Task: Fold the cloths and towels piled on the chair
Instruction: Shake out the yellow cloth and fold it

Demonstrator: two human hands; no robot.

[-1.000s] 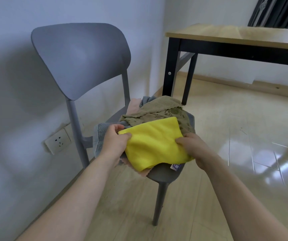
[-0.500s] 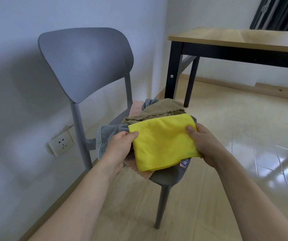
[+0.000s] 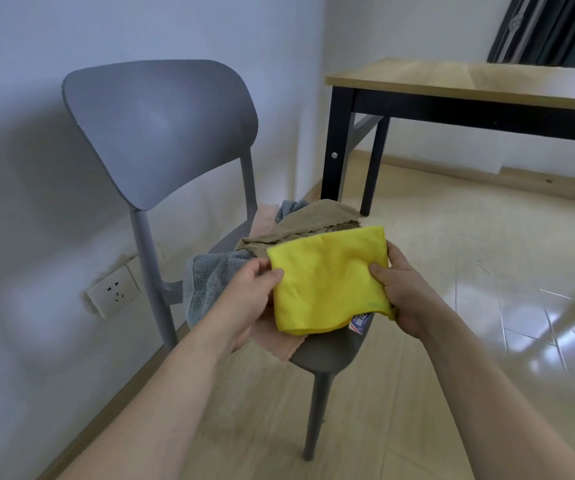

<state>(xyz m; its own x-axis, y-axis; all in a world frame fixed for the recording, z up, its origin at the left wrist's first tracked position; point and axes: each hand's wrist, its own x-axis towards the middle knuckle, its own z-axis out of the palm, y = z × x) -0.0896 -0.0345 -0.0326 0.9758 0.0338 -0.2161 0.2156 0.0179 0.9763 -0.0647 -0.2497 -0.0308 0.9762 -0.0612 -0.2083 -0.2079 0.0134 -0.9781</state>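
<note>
A folded yellow cloth (image 3: 327,278) is held just above the seat of a grey chair (image 3: 161,133). My left hand (image 3: 248,299) pinches its left edge, thumb on top. My right hand (image 3: 400,289) grips its right edge, with the lower corner bunched in the palm. Under the yellow cloth lies a pile: an olive-brown towel (image 3: 300,223), a grey towel (image 3: 210,282) hanging over the seat's left side, and a pink cloth (image 3: 279,344) sticking out at the front. A small printed label (image 3: 360,320) shows below the yellow cloth.
A wooden table (image 3: 469,81) with black legs stands at the back right. A white wall with a socket (image 3: 114,292) runs close along the left. Glossy floor tiles (image 3: 521,306) lie to the right, and dark curtains (image 3: 549,29) hang in the far corner.
The yellow cloth has been lifted and shifted to the right, off the olive towel. My right hand moved from on top of the cloth to gripping its right edge. The view came closer.
</note>
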